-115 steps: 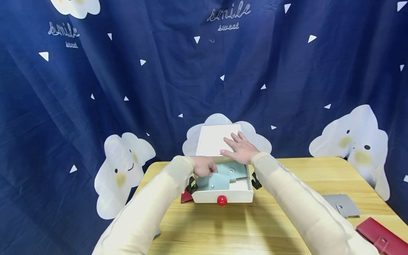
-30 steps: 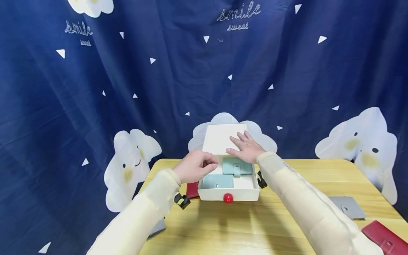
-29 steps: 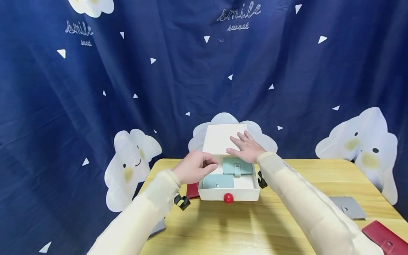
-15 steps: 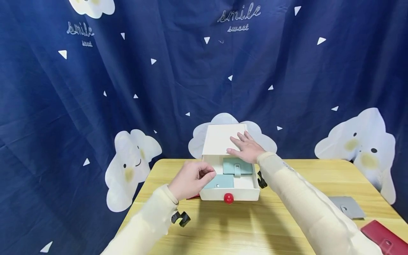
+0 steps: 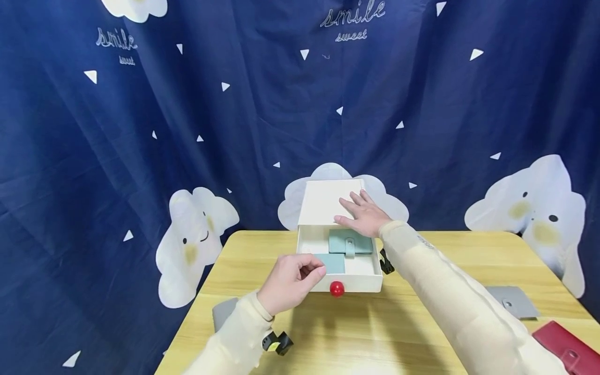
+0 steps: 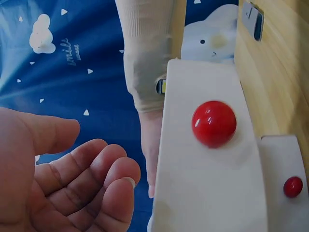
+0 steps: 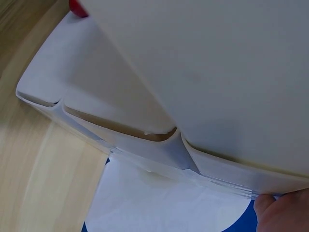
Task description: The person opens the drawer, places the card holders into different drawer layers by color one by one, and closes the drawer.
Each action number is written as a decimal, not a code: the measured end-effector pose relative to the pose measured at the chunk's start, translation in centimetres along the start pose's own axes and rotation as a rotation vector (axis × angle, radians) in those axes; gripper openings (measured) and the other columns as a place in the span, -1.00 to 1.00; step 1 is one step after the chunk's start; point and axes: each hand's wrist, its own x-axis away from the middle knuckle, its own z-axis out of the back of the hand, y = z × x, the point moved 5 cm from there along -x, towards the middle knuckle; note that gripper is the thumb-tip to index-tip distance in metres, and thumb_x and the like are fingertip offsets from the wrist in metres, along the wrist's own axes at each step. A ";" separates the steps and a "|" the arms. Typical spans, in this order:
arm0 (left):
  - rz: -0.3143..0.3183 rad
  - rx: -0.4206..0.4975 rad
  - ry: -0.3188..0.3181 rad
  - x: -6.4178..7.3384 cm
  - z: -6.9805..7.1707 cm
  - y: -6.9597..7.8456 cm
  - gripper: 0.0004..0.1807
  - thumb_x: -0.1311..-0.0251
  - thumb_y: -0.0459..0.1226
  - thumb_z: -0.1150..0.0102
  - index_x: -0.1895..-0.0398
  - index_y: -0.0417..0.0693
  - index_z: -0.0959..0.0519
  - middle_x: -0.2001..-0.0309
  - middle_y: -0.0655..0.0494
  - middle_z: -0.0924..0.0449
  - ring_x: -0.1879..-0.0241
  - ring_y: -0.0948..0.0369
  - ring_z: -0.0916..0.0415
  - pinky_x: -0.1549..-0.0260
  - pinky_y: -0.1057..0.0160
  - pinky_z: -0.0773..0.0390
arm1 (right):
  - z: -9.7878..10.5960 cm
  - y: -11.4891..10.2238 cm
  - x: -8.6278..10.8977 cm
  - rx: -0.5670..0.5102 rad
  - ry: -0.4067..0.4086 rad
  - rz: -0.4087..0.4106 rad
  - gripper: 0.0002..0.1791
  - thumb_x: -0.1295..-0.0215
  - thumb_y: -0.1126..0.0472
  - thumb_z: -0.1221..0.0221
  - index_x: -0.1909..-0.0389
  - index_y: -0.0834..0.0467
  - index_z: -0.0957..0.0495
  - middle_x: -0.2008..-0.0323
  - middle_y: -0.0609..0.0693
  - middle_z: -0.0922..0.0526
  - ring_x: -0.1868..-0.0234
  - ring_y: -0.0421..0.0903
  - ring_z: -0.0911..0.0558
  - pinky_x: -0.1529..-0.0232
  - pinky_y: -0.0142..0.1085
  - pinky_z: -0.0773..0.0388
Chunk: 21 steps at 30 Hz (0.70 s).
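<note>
A small white drawer unit (image 5: 330, 200) stands on the table with its top drawer (image 5: 363, 284) pulled out, a red knob (image 5: 336, 289) on its front. Inside lie two light blue snap wallets: the rear one (image 5: 358, 242) with its strap toward me, the front one (image 5: 334, 263) partly covered by my left hand (image 5: 291, 281). That hand hovers just before the drawer's front left, fingers loosely curled and holding nothing; the left wrist view shows it beside the knobbed front (image 6: 193, 183). My right hand (image 5: 363, 214) rests on the unit's top, fingers spread.
A grey wallet (image 5: 223, 312) lies left on the table (image 5: 356, 344), partly behind my sleeve. Another grey wallet (image 5: 513, 302) and a red wallet (image 5: 567, 346) lie far right. A lower drawer front (image 6: 277, 164) shows beneath. A blue curtain (image 5: 300, 104) hangs behind.
Earlier my left hand gripped the front blue wallet in the drawer; it has let go, risen, then come back toward me to the drawer's front. My right hand stays on top.
</note>
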 end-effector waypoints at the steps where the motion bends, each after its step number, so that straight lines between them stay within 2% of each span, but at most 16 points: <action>1: 0.004 0.009 0.002 0.1 -0.1 0.0 -0.90 -0.26 -0.25 -0.21 0.35 -0.02 -0.68 0.54 0.37 -0.53 0.59 0.40 -0.42 0.55 0.38 -0.51 | 0.0 0.1 -0.1 0.006 -0.001 0.000 -0.08 -0.27 -0.50 0.22 -0.50 -0.01 -0.06 -0.50 0.18 0.09 -0.49 0.19 0.32 -0.41 0.14 0.23; 11: 0.058 0.089 -0.023 1.5 -1.6 -1.0 -0.85 -0.30 -0.19 -0.18 0.32 -0.04 -0.68 0.54 0.35 -0.55 0.60 0.39 -0.40 0.60 0.39 -0.46 | -0.3 0.2 -0.6 0.037 -0.021 0.001 -0.07 -0.26 -0.53 0.27 -0.51 -0.06 -0.01 -0.51 0.14 0.12 -0.49 0.16 0.34 -0.43 0.08 0.26; 16: 0.082 0.134 -0.059 2.1 -2.4 -1.5 -0.80 -0.31 -0.14 -0.17 0.32 -0.03 -0.68 0.54 0.30 -0.53 0.60 0.38 -0.40 0.63 0.41 -0.44 | -0.2 0.1 -0.6 0.027 -0.025 -0.007 -0.07 -0.25 -0.53 0.27 -0.51 -0.07 -0.01 -0.51 0.13 0.14 -0.49 0.15 0.35 -0.43 0.10 0.24; 21: 0.097 0.160 -0.085 2.6 -3.3 -1.9 -0.86 -0.29 -0.16 -0.19 0.37 0.03 -0.66 0.53 0.29 -0.53 0.56 0.37 -0.43 0.58 0.42 -0.46 | -0.2 0.3 -0.4 0.031 -0.021 -0.013 -0.07 -0.26 -0.52 0.25 -0.51 -0.05 -0.02 -0.51 0.15 0.12 -0.49 0.17 0.33 -0.42 0.12 0.23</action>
